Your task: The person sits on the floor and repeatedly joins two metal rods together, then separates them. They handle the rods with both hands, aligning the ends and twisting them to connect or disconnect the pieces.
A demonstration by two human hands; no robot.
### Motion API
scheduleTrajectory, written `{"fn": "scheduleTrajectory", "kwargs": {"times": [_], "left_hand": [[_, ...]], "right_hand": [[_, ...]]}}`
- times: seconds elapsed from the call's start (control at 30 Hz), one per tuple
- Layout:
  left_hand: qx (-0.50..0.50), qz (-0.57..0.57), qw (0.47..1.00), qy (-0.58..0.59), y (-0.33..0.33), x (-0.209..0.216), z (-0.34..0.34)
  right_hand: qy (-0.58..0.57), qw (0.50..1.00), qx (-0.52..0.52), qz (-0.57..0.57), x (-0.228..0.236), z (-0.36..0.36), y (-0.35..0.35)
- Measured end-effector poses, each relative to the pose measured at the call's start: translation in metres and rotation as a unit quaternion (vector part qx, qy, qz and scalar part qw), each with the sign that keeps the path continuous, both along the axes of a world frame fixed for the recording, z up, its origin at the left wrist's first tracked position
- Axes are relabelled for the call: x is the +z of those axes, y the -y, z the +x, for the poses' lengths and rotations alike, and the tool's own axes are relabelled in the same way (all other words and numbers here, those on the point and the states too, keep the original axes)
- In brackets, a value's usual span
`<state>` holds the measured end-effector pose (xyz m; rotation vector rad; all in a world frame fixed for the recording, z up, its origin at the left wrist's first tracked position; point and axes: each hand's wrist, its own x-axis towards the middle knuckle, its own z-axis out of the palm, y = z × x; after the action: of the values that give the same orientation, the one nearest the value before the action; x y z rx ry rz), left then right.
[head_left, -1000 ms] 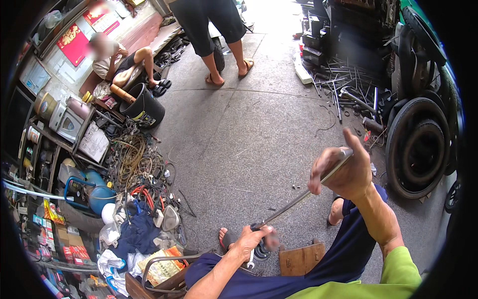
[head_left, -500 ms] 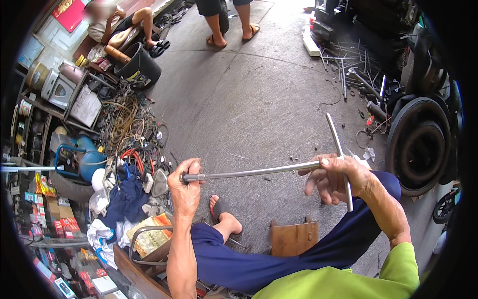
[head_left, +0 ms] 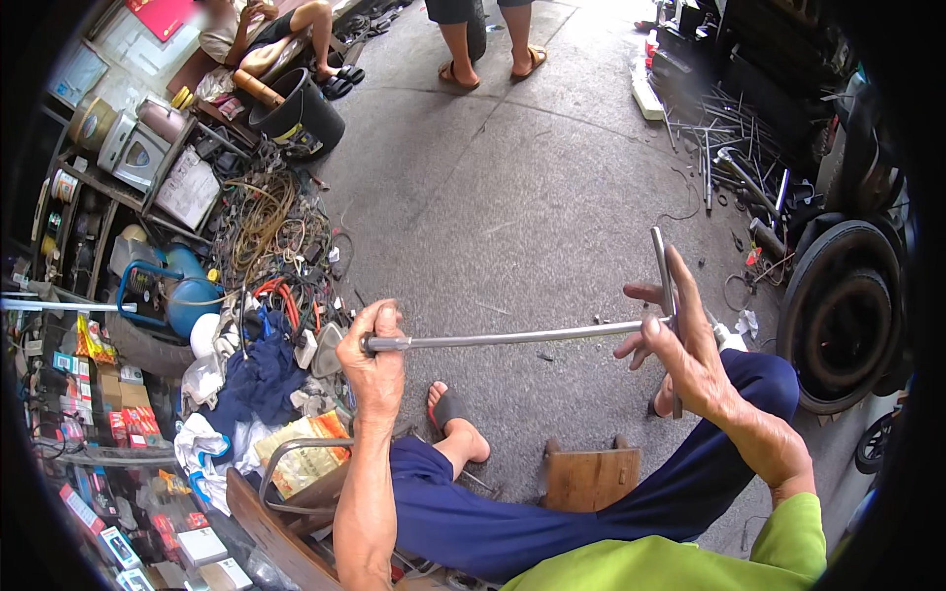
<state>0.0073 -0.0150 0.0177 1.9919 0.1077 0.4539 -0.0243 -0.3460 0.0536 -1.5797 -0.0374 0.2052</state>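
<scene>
A long metal T-handle socket wrench [head_left: 532, 337] lies level across my lap in the air. My left hand [head_left: 374, 360] is closed round its socket end, thumb and fingers pinching just behind the dark tip. At the other end, the sliding crossbar stands roughly upright against my right hand [head_left: 695, 350]. That hand's fingers are stretched and spread, with the bar passing by the palm and part of it hidden behind the hand. Under the wrench a small wooden stool [head_left: 591, 478] stands on the floor between my legs.
Left are a heap of wires [head_left: 261, 222], a blue tank [head_left: 187, 291], rags and small boxes [head_left: 202, 547]. A black bucket [head_left: 305, 113] stands farther off. Metal rods [head_left: 734, 148] and a wheel [head_left: 838, 315] lie right. Two other people are at the far side, one standing [head_left: 488, 44].
My right hand has loosened from the crossbar and spread its fingers, turning upward. The left hand keeps its hold on the socket end. The whole view has shifted slightly.
</scene>
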Motion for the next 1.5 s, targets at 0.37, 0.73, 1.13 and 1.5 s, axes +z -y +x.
{"fn": "scheduleTrajectory", "kwargs": {"times": [0.37, 0.73, 1.13, 1.5], "left_hand": [[-0.055, -0.047, 0.987, -0.144, -0.022, -0.009, 0.001], [-0.056, -0.006, 0.975, -0.213, -0.027, -0.019, -0.005], [-0.092, -0.002, 0.965, -0.247, -0.017, -0.012, -0.003], [-0.073, 0.032, 0.976, -0.204, -0.002, -0.002, -0.001]], "right_hand": [[0.072, 0.946, 0.314, 0.022, 0.012, 0.013, 0.024], [0.123, 0.83, 0.235, -0.49, 0.02, -0.003, 0.005], [0.32, 0.846, 0.271, -0.331, -0.002, -0.009, 0.006], [0.321, 0.856, 0.275, -0.299, -0.018, -0.016, 0.011]]}}
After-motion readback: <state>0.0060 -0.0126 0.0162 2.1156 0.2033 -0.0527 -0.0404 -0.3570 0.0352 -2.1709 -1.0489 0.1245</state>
